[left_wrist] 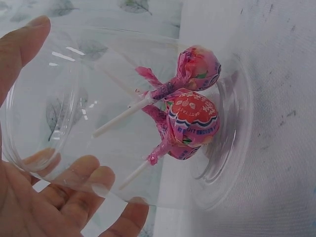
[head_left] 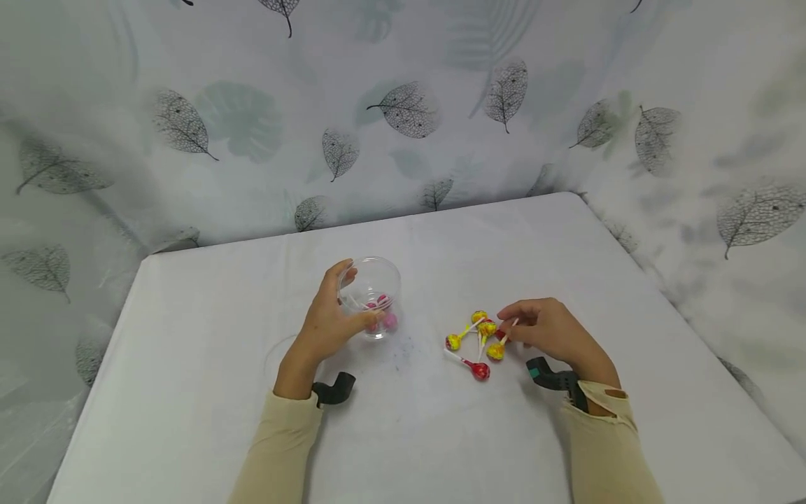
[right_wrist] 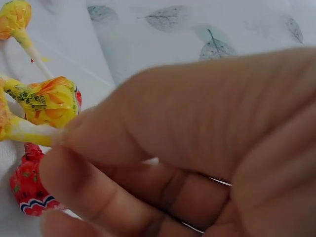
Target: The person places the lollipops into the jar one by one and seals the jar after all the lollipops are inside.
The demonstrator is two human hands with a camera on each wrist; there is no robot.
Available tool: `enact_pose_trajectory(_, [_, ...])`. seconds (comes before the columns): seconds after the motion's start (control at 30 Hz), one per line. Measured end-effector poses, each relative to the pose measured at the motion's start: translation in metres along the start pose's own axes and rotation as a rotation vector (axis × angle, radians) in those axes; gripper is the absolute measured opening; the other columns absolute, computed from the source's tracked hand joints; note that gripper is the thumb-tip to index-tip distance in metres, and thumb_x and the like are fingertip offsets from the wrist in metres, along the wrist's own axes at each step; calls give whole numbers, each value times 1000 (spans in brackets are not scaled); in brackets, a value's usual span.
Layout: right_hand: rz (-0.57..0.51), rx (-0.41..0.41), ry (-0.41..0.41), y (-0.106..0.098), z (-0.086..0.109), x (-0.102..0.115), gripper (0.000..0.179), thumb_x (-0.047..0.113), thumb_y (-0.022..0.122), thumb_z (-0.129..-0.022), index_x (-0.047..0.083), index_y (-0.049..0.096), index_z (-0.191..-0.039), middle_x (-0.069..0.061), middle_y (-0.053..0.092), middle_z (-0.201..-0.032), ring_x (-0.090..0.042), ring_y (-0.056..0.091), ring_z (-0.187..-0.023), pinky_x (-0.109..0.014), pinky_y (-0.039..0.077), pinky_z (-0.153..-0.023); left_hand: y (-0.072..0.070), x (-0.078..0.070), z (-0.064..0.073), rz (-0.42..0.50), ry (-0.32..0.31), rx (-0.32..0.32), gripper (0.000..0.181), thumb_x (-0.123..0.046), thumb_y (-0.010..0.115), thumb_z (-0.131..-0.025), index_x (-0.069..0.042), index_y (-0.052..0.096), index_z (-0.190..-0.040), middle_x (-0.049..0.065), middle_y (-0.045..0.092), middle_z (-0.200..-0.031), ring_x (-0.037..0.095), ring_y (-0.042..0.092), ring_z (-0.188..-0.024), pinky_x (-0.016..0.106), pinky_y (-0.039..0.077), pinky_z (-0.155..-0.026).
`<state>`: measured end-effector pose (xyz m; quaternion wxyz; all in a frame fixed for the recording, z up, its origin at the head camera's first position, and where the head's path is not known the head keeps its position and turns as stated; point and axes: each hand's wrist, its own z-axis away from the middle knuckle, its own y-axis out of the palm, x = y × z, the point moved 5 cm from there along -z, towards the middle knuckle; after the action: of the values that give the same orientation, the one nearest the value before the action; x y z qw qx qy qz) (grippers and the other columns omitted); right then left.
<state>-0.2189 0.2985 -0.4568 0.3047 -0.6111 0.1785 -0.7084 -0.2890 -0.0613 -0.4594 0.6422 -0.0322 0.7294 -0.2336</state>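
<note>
Clear plastic cup [head_left: 371, 290] gripped by left hand [head_left: 327, 318] fingers | right hand [head_left: 548, 329] fingers pinch yellow lollipop [head_left: 496, 349] stick

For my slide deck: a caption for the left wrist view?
Left hand grips a clear plastic cup holding pink-wrapped lollipops.

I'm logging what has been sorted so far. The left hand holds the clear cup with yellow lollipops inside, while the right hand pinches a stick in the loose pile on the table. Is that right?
Not quite. The lollipops inside the clear cup are pink, not yellow, as the left wrist view shows. The rest holds: the left hand holds the cup, and the right hand pinches a stick in the loose pile on the table.
</note>
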Motion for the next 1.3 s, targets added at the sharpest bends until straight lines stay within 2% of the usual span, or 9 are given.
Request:
enact_pose_trajectory(0.13, [-15, 48, -9, 1, 3, 1, 26, 3, 69, -91, 3, 74, -117, -6, 77, -99, -25, 67, -82, -32, 59, -69, 1, -1, 0, 0, -19, -4, 104, -36, 90, -79, -25, 27, -161, 6, 41, -163, 15, 35, -151, 54, 30, -121])
enact_pose_trajectory(0.37, [-6, 87, -2, 6, 2, 4, 22, 2, 72, -89, 4, 75, -111, -5, 76, -100, -22, 68, -85, -29, 60, -72, -1, -4, 0, -5, -2, -8, 105, -32, 90, -80, -22, 26, -162, 8, 41, -163, 19, 35, -152, 57, 30, -121])
enact_pose_trajectory(0.5, [32, 79, -6, 7, 3, 6, 23, 1, 72, -87, 5, 76, -109, -4, 77, -99, -21, 67, -84, -29, 58, -71, -1, -5, -1, -10, 15, -11, 104, -34, 90, -80, -22, 26, -161, 8, 41, -163, 21, 35, -152, 59, 30, -121])
enact_pose_trajectory(0.77, [72, 51, -25, 8, 2, 7, 22, 2, 73, -86, 8, 76, -107, -2, 76, -97, -20, 64, -85, -30, 54, -68, 0, -1, 0, -16, 8, -14, 104, -33, 90, -80, -23, 26, -161, 7, 40, -165, 23, 34, -153, 61, 31, -119])
enact_pose_trajectory(0.93, [39, 26, -28, 6, 3, 6, 22, 3, 74, -87, 7, 76, -108, -4, 75, -96, -21, 65, -82, -30, 55, -67, -1, -2, 1, -26, 11, -14, 104, -34, 90, -80, -23, 26, -161, 7, 41, -164, 23, 35, -152, 59, 30, -121])
enact_pose_trajectory(1.3, [-96, -49, -118, -1, 4, 9, 21, 3, 73, -92, -1, 73, -113, -9, 77, -93, -26, 75, -81, -35, 60, -74, -2, -4, 2, -28, 20, -4, 106, -36, 90, -81, -20, 24, -162, 8, 39, -165, 20, 34, -154, 59, 29, -122])
